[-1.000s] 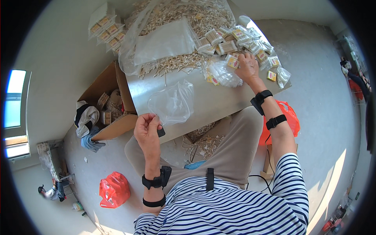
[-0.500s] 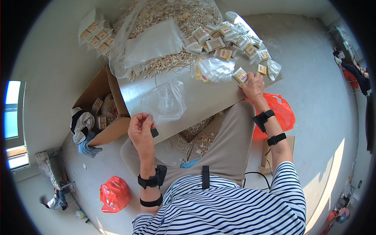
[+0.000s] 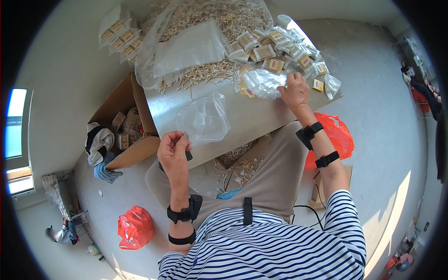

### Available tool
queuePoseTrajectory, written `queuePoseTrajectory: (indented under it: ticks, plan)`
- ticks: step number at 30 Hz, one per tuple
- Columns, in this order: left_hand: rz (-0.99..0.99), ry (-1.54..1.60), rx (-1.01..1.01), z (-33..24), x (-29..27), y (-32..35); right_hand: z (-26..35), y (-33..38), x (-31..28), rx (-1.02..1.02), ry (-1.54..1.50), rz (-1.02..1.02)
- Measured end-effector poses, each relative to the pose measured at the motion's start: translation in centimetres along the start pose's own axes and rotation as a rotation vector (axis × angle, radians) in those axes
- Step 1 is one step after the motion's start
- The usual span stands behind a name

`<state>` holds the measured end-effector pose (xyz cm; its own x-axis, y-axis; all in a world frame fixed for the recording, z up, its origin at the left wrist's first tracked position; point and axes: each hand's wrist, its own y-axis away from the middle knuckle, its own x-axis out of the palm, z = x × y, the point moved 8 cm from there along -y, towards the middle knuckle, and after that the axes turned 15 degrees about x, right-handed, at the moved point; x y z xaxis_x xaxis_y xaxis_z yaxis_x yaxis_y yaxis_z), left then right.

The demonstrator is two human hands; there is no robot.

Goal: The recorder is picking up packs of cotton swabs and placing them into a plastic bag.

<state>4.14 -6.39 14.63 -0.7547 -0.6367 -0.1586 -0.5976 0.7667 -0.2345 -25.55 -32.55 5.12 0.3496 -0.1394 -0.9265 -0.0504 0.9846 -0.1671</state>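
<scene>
My left hand (image 3: 174, 148) pinches the near edge of a clear plastic bag (image 3: 205, 119), which spreads flat over the metal tabletop. Farther right, my right hand (image 3: 296, 89) is closed, its fingers bent down at the table beside a stack of small clear bags (image 3: 263, 84); what lies under the fingers is hidden. Just right of it sits a small yellow-and-white packet (image 3: 318, 85). Beyond, packets of cotton swabs (image 3: 265, 52) lie heaped, with a crumpled clear bag (image 3: 332, 86) at the table's right corner.
Loose cotton swabs (image 3: 205, 73) and a large plastic sheet (image 3: 189, 49) cover the table's far side. On the left stands an open cardboard box (image 3: 133, 151) with cloths over its edge. Red plastic bags (image 3: 136, 227) rest on the floor left and right (image 3: 338, 137).
My right hand has moved left and slightly away from me, covering the spot where a swab packet showed beside its fingers. My left hand keeps its pinch on the clear bag.
</scene>
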Motion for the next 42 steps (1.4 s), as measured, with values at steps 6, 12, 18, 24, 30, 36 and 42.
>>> queuePoseTrajectory:
  ticks: [6,12,18,24,30,36,42]
  plan:
    - [0.020,0.017,-0.018,0.4,0.4,0.3,-7.2,-0.2,1.8,0.395,0.108,0.242]
    - [0.013,0.012,-0.024,0.4,0.1,0.4,-5.5,-2.7,1.3,0.292,0.085,0.124]
    - [0.009,0.016,-0.033,0.3,0.1,0.2,0.6,-7.5,1.9,0.139,-0.030,-0.100]
    - [0.001,0.036,-0.072,0.7,0.2,0.0,7.2,-10.8,3.2,-0.144,-0.016,-0.202]
    - [0.009,0.047,-0.097,1.6,-0.1,0.0,11.5,-12.9,4.4,-0.132,0.057,-0.192]
    - [0.022,0.060,-0.132,2.2,0.2,0.0,8.9,-16.0,6.6,0.282,-0.086,0.096]
    - [-0.020,0.078,-0.127,2.1,-1.1,0.2,11.9,-8.4,1.8,-0.170,-0.294,-0.151]
